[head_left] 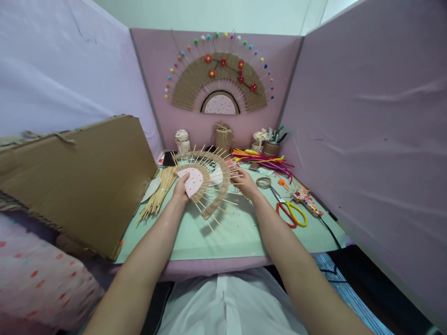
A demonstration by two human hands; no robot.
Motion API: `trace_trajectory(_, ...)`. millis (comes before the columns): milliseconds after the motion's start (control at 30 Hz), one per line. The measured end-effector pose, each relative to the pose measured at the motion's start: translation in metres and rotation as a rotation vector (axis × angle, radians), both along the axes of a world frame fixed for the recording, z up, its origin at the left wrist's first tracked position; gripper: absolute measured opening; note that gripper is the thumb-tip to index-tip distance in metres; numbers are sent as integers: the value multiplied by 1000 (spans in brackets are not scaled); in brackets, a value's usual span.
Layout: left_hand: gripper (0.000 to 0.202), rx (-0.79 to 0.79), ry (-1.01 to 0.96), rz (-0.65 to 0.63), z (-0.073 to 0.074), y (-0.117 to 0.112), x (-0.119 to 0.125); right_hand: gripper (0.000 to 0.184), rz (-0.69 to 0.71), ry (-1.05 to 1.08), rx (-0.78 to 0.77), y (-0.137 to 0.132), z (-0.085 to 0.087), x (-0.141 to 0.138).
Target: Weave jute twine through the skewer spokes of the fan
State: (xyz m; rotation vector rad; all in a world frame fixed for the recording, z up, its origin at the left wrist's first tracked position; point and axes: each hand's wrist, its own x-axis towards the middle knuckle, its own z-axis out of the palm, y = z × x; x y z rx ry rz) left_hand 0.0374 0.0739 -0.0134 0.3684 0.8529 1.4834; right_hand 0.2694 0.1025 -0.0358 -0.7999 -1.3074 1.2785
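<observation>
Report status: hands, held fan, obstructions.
Left hand gripping fan by dotted panel. Right hand at its right edge. Scissors lying farther right, apart from fan.

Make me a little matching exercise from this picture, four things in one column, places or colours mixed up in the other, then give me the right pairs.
Things
1. Scissors
2. Smaller fan
3. Flowered fan
4. Cardboard

Places or colours
A. On the pink back panel
B. At the left side of the table
C. Partly red, partly yellow
D. Between the left hand and the right hand

Right pairs: 1-C, 2-D, 3-A, 4-B
</observation>
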Motion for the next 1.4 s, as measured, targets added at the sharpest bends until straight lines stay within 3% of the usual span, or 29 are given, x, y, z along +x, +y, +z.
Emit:
trace_trajectory(133, 36, -9, -1, 45, -4, 2, 6, 41, -53, -28, 27, 3, -3, -4)
trace_trajectory(267, 34, -4, 14, 27, -6, 1, 11, 38, -233, -48, 127, 8, -7, -8)
trace_trajectory(433, 32, 122, 27, -186, -2, -13, 15, 31, -416, -5, 179, 9, -6, -8)
trace_trajectory(533, 31, 146, 30, -324, -2, -21, 18, 28, -430, 26, 181, 6, -3, -9)
trace_trajectory(600, 30, 136, 53, -349, -3, -23, 19, 27, -411, 5, 194, 4, -2, -10)
trace_trajectory(867, 34, 180, 72, -172, 1, -16, 6, 34, -287, -152, 237, 0, -2, -7)
trace_trajectory(967, 40, 255, 39, -114, 5, -15, -6, 35, -317, -186, 271, -1, 2, 0)
trace_trajectory(1100, 45, 327, 3, -47, 9, -16, -18, 36, -449, -310, 266, 4, 1, 18)
trace_trajectory(1233, 47, 382, -27, -72, 10, -19, -21, 27, -515, -515, 220, 18, -2, 53)
trace_trajectory(1400, 47, 372, -20, -105, 14, -26, -17, 16, -634, -726, 212, 35, 24, 114)
